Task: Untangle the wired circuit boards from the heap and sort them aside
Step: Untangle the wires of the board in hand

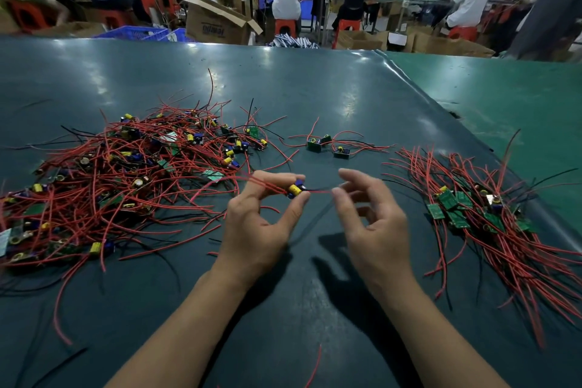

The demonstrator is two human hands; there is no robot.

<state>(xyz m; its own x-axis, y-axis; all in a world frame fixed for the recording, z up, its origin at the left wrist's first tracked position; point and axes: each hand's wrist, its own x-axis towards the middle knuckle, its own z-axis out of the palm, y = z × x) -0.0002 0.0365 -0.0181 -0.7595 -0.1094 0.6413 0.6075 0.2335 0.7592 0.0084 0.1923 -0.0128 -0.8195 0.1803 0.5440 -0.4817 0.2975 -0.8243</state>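
Observation:
A tangled heap (119, 179) of small circuit boards with red and black wires covers the table's left side. My left hand (261, 224) pinches one board (295, 190) with a yellow capacitor, its red wires trailing left toward the heap. My right hand (371, 220) is just right of it, fingers curled, thumb and fingertip at the thin wire that sticks out of the board. A sorted pile (485, 224) of boards with wires laid roughly parallel lies on the right. Two loose boards (329, 146) rest in the middle, farther back.
The dark green table mat (283, 309) meets a lighter green sheet (504, 88) at the back right. Beyond the table's far edge stand cardboard boxes (217, 22), blue crates and people seated on red stools at other benches.

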